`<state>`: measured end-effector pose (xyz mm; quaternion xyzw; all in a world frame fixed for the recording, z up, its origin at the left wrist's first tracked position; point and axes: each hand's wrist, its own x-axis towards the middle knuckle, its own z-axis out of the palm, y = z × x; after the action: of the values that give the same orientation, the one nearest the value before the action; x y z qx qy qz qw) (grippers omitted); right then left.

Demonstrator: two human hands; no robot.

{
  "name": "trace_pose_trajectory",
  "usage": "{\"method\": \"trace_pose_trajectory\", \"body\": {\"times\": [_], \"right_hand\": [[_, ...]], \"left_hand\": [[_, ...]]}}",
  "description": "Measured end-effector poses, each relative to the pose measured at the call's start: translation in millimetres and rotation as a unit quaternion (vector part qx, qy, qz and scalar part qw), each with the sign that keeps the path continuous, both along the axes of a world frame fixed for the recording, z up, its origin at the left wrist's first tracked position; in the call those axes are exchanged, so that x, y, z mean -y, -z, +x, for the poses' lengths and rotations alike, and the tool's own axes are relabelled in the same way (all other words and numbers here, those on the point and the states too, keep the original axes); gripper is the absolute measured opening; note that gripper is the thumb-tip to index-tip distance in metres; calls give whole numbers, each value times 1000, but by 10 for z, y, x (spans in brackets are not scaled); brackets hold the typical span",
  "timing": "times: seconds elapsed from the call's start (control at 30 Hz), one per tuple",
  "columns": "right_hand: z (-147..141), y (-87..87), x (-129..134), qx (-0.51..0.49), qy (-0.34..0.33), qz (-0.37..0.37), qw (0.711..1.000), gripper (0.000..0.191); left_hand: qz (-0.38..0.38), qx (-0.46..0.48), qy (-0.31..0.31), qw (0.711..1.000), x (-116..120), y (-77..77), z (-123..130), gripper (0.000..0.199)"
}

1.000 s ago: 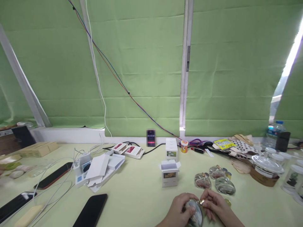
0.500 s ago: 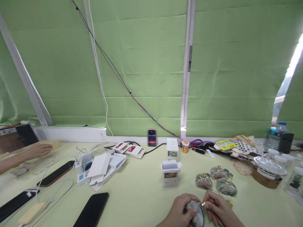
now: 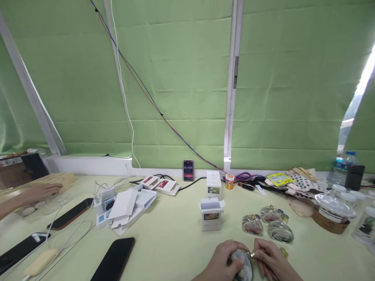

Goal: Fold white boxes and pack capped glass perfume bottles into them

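My left hand (image 3: 225,260) is wrapped round a flat, rounded glass perfume bottle (image 3: 245,265), which is tilted so its neck points to the right. At its gold neck, the fingertips of my right hand (image 3: 268,257) are pinched together. Whether they grip the neck or a small part on it is hidden. Beyond my right hand stand three more glass bottles: a left one (image 3: 252,225), a rear one (image 3: 270,214) and a right one (image 3: 280,231). Small gold caps (image 3: 284,217) lie among them, and a yellowish cap (image 3: 283,252) is beside my right hand.
An open white box (image 3: 211,218) stands ahead, with a closed white box (image 3: 213,184) behind. Flattened cartons (image 3: 125,208), white cables and a black phone (image 3: 113,259) are to the left. A co-worker's hand (image 3: 43,191) is at far left. A lidded bowl (image 3: 331,218) stands right.
My right fingertips have shifted slightly at the bottle's neck. My left hand keeps its hold. The co-worker's hand at far left has moved a little to the left.
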<state>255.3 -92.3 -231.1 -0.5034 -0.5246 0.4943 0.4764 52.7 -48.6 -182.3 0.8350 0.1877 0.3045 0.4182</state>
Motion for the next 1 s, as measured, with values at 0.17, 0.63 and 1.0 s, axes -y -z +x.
{"method": "trace_pose_trajectory", "body": {"times": [0.17,0.63,1.0], "right_hand": [[-15,26,-25,-1,1,-4,1000,56],[-75,-141,30,64,23,30,997,59],[11,-563,212,252,12,199,947,20]], "left_hand": [[-1,-6,-2,1000,-9,9,5,43],[-137,34,-3,990,-67,142,15,51],[-168,41,-16,985,-76,178,9,54]]}}
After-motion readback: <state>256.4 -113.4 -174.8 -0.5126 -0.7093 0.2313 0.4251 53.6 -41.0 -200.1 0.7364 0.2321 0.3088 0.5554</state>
